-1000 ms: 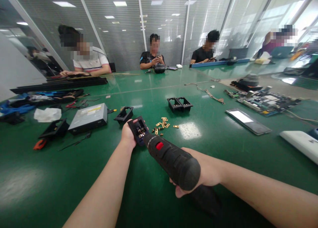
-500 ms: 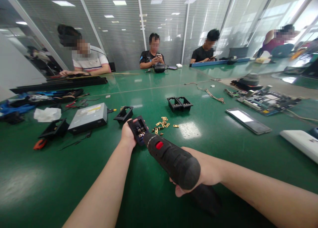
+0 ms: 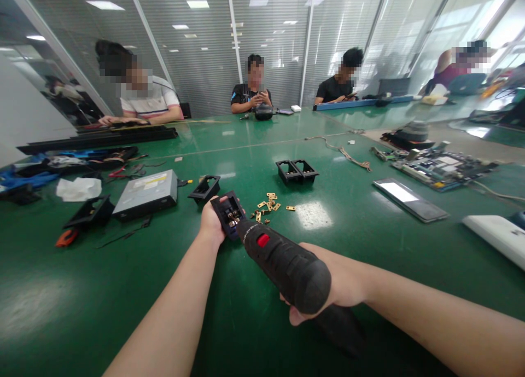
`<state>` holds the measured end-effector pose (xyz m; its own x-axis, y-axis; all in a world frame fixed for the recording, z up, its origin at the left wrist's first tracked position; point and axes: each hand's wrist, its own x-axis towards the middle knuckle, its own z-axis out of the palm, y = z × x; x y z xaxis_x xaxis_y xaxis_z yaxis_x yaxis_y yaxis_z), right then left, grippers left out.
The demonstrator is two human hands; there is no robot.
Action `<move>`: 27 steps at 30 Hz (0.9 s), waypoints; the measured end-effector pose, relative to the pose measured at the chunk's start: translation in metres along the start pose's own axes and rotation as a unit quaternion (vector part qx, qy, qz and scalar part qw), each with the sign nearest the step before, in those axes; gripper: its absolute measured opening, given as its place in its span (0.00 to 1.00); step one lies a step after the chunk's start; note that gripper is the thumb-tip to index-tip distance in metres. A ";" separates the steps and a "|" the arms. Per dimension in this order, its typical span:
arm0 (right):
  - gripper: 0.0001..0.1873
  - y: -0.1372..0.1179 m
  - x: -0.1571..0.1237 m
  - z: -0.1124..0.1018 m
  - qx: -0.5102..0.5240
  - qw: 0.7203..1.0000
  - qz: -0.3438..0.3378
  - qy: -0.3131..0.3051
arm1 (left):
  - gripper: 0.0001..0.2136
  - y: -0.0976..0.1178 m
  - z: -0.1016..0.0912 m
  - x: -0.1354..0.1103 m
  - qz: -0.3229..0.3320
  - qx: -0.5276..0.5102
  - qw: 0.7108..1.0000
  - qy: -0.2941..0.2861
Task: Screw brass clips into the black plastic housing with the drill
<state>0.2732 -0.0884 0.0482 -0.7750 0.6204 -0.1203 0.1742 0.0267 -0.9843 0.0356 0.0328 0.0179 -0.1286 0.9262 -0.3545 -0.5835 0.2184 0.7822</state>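
A: Mid-screwing, looks like? Holding socket [image 3: 229,215] in closed left grip [image 3: 212,224], just above surface [image 3: 123,289], beside brass bits [image 3: 268,206].
B: Yep. Squeezing driver [image 3: 283,265] in right grip [image 3: 340,286], poking into socket. Probably calls for a steady, square push.

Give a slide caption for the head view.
Left hand steadies a black socket housing while right hand aims an electric screwdriver into it, brass contacts nearby.

A grey optical drive [image 3: 145,193] lay on the green worktop [image 3: 102,300], with a single black frame [image 3: 204,189] just beside it and a crumpled white sheet [image 3: 77,189] further left. Small brass contacts [image 3: 268,206] were scattered near the middle, a pair of black frames [image 3: 296,171] beyond them. To the right sat a flat silvery panel [image 3: 409,199] and a circuit board [image 3: 441,169]. Three people [image 3: 254,95] were seated along the far edge.
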 end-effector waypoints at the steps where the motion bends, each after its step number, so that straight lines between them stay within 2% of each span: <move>1: 0.16 0.000 0.000 0.000 -0.001 1.000 -0.001 0.001 | 0.11 0.000 0.000 0.000 0.002 0.001 1.000 -0.001; 8: 0.18 -0.001 0.000 0.001 0.003 1.000 0.009 0.007 | 0.13 0.000 -0.001 0.002 -0.001 0.007 1.000 -0.010; 12: 0.18 0.000 0.000 0.001 0.003 1.000 -0.006 0.005 | 0.13 0.000 0.000 0.001 -0.008 -0.001 1.000 -0.002; 19: 0.17 0.002 0.000 -0.001 -0.011 1.000 -0.013 0.000 | 0.11 0.000 -0.001 0.000 0.008 0.020 1.000 -0.019; 27: 0.15 -0.001 0.000 -0.001 -0.026 0.999 -0.019 -0.005 | 0.13 0.000 -0.001 0.001 -0.010 0.008 1.000 -0.009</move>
<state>0.2737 -0.0872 0.0489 -0.7879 0.6098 -0.0851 0.1763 0.0910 -0.9801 0.0340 0.0337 0.0169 -0.1019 0.9270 -0.3610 -0.5736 0.2418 0.7827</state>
